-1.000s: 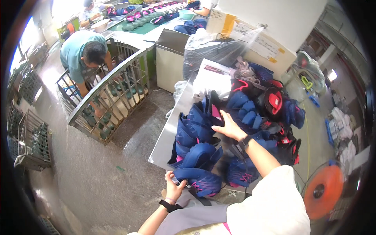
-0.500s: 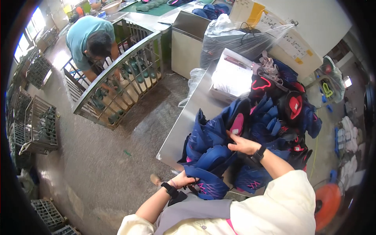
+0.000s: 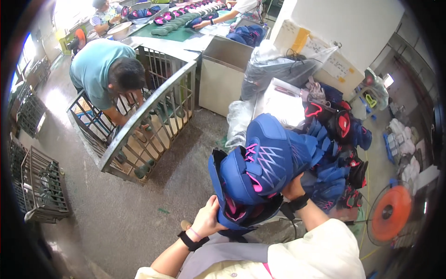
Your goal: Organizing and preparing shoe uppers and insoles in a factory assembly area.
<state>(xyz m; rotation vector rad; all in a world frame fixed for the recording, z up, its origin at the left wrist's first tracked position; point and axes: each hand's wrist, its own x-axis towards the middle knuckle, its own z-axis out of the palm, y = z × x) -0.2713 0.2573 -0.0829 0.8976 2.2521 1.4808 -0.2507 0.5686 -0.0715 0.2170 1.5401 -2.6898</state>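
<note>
A thick bundle of blue shoe uppers (image 3: 269,156) with pink lace loops and pale zigzag lines is held up in front of me. My left hand (image 3: 208,218) is closed on its lower left edge, the thumb along the outside. From the lower right, my right hand (image 3: 293,187) grips the bundle, its fingers mostly hidden behind and under the uppers. Pink lining shows in the opening at the bottom. To the right, a heap of blue uppers (image 3: 332,174) and red-and-black uppers (image 3: 343,123) lies on the metal table, largely covering it.
An open white box (image 3: 281,104) and plastic-wrapped goods (image 3: 274,69) stand behind the bundle. A co-worker in a teal shirt (image 3: 95,69) bends into a barred metal cart (image 3: 153,116) at left. An orange fan (image 3: 389,213) stands at right. Other people work at the far green table (image 3: 172,37).
The bundle of uppers has been lifted off the table and turned upward in both hands. My right hand has moved down and under it. The view has shifted, showing more of the far table.
</note>
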